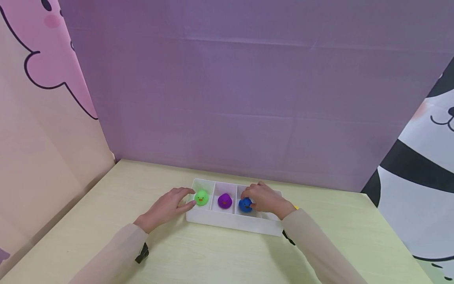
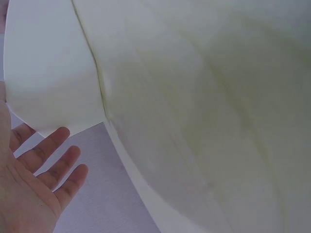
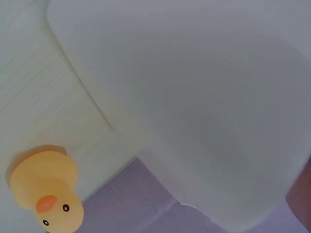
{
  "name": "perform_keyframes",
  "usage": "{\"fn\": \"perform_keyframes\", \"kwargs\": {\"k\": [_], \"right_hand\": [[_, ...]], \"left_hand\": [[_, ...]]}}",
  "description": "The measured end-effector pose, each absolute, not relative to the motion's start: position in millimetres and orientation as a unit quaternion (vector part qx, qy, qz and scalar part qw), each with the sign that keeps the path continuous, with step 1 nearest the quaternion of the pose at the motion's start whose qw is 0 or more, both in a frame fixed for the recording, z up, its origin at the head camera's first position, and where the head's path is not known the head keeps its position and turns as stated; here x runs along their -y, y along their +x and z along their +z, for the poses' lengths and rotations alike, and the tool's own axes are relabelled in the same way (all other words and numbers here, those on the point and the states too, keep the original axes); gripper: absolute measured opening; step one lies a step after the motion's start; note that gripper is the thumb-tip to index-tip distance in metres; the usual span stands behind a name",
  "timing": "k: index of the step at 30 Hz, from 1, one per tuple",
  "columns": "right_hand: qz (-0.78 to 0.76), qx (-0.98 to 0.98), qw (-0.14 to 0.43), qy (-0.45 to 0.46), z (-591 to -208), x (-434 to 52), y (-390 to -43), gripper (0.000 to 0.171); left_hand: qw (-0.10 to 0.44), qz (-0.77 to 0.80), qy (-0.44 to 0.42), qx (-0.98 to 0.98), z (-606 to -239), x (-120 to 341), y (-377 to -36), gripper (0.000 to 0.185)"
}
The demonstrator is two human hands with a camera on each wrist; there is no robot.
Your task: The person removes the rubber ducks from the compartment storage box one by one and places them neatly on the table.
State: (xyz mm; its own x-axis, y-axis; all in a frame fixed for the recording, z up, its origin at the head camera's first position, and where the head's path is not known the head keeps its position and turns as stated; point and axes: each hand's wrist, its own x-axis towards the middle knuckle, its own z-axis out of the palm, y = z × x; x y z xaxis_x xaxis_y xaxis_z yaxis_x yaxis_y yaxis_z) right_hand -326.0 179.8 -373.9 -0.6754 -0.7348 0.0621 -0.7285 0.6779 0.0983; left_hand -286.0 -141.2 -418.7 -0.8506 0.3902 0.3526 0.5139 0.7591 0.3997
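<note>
Blue duck (image 1: 245,205) sits in the tray's (image 1: 230,223) right compartment, right hand (image 1: 264,199) pinching it, apparently mid-placement or pickup; left hand (image 1: 166,207) open against the tray's left end.

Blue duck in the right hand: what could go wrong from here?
1. The right hand covers much of the blue duck, so its grip is hard to judge; it might slip back into the tray.
2. The purple duck sits just across a thin divider and could be knocked.
3. The left hand touches the green duck; it may tip.
</note>
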Motion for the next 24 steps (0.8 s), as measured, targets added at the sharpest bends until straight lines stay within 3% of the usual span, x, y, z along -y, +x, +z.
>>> {"fn": "perform_keyframes", "kwargs": {"k": [24], "right_hand": [[-0.040,0.908,0.063,0.412,-361,-178,-327,0.025]], "left_hand": [[0.123,-0.248,-0.240,0.930,-419,142,-286,0.043]]}}
